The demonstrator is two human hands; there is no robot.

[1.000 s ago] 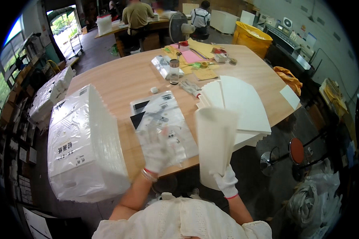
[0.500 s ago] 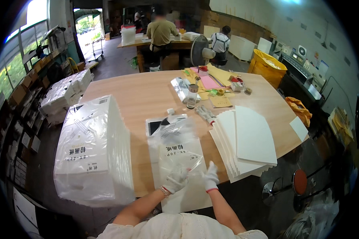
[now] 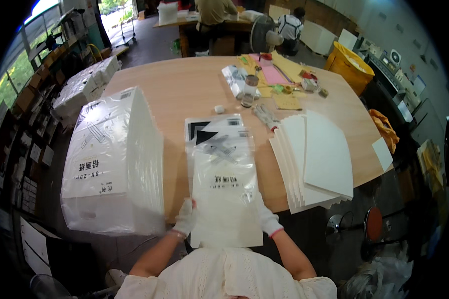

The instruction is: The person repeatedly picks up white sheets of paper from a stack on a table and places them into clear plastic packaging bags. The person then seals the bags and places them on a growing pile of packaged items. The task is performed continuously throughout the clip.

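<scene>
A clear printed plastic bag [image 3: 225, 199] with a stack of off-white paper inside lies in front of me, its lower end toward my body. My left hand [image 3: 185, 218], in a white glove, grips its left edge. On the opposite edge is my right hand [image 3: 268, 217], also gloved, its fingers partly hidden by the bag. Beneath the far end, another printed bag [image 3: 189, 130] shows on the table. A tall stack of printed clear bags [image 3: 105, 164] stands to the left. Fanned white paper sheets [image 3: 327, 154] rest to the right.
A glass jar [image 3: 250, 92], a pair of gloves [image 3: 265, 117], a small white block [image 3: 219, 109] and tape rolls [image 3: 287, 89] lie farther back on the wooden table [image 3: 159, 79]. A red stool [image 3: 373, 226] stands right. Two people work beyond, near a fan [image 3: 262, 35].
My hands have moved apart from the middle of the bag to its two side edges. The paper now sits inside the bag, straightened out. My view has tipped downward.
</scene>
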